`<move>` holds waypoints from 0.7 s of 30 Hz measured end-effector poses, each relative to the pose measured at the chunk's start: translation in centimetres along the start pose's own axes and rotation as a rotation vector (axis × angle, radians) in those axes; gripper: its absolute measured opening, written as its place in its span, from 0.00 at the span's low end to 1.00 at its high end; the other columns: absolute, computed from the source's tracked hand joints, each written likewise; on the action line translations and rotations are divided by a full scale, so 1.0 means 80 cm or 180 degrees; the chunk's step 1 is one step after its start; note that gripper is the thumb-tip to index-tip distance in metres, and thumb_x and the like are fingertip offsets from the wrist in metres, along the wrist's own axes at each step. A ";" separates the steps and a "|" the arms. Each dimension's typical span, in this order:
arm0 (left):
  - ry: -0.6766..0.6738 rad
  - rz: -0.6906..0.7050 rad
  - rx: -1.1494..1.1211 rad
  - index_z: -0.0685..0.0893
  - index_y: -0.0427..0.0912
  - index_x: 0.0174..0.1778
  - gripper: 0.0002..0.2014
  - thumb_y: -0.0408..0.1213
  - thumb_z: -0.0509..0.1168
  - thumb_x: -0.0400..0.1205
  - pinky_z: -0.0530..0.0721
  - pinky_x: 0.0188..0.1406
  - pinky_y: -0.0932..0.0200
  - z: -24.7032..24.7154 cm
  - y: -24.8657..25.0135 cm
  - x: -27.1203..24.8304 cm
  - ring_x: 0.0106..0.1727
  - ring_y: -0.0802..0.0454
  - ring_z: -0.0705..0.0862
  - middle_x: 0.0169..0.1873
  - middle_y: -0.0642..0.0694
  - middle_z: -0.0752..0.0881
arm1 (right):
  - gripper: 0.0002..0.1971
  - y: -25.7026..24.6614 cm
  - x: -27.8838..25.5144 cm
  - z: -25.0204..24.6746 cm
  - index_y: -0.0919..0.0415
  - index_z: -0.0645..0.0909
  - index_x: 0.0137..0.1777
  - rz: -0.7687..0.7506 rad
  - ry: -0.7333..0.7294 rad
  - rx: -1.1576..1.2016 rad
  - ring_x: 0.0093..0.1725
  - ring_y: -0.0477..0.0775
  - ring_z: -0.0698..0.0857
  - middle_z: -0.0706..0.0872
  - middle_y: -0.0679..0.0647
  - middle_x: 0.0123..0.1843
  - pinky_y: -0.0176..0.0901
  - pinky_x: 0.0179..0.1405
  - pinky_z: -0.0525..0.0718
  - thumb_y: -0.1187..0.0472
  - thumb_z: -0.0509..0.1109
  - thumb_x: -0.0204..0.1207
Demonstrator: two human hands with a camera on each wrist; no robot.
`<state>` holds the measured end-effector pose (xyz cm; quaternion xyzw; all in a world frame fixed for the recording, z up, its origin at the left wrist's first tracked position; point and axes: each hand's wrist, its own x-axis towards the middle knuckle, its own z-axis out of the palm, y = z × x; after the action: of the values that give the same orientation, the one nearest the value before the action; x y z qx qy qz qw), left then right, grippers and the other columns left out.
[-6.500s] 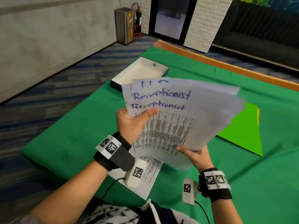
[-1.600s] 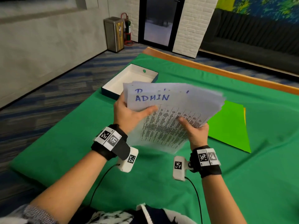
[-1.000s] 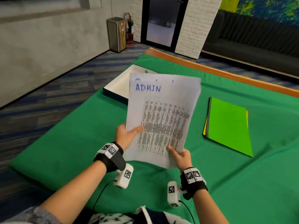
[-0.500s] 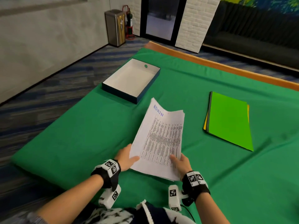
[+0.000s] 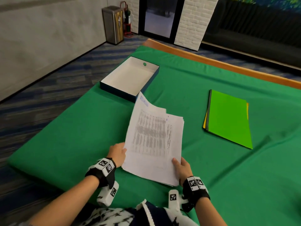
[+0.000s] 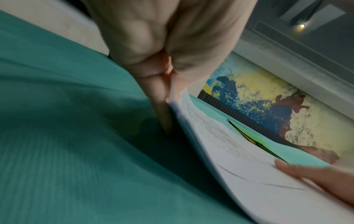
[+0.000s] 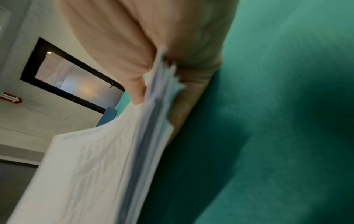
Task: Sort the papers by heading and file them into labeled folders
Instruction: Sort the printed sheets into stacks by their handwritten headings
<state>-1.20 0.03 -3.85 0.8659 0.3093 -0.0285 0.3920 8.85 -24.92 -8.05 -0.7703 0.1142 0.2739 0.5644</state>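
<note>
- Green cloth (image 5: 211,168) covers the work surface, with a wooden edge along the far side; striped carpet, a grey wall and a steel bin (image 5: 113,24) fill the upper left of the head view.
- We see the stack of papers (image 5: 154,144) low in the centre of the head view, its near end close to the cloth and its far left corner curling up. The blue handwritten heading there is too blurred to read.
- Our left hand (image 5: 116,154) holds the stack's left edge; in the left wrist view the thumb and fingers (image 6: 162,106) pinch the sheets, fingertips down on the cloth.
- Our right hand (image 5: 183,168) grips the near right corner; the right wrist view shows the thumb (image 7: 137,91) on top and the fingers underneath, clamping the fanned sheet edges.
- Folders (image 5: 228,118), bright green on top with yellow edges showing below, lie flat at centre right, well apart from the papers.
- An open box (image 5: 130,79), white inside with dark walls, sits at upper centre, just beyond the papers' raised corner.
</note>
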 end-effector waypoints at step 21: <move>0.1085 -0.0429 -0.0219 0.62 0.46 0.79 0.37 0.15 0.54 0.75 0.73 0.69 0.41 -0.051 -0.048 0.015 0.66 0.32 0.75 0.64 0.31 0.78 | 0.14 0.006 0.005 -0.005 0.67 0.76 0.66 -0.0243 0.0238 -0.0047 0.51 0.57 0.83 0.83 0.59 0.58 0.46 0.54 0.79 0.65 0.59 0.83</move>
<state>-3.15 5.43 -3.91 0.8216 0.4293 0.1030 0.3606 9.07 -25.43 -8.52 -0.7880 0.1038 0.2240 0.5641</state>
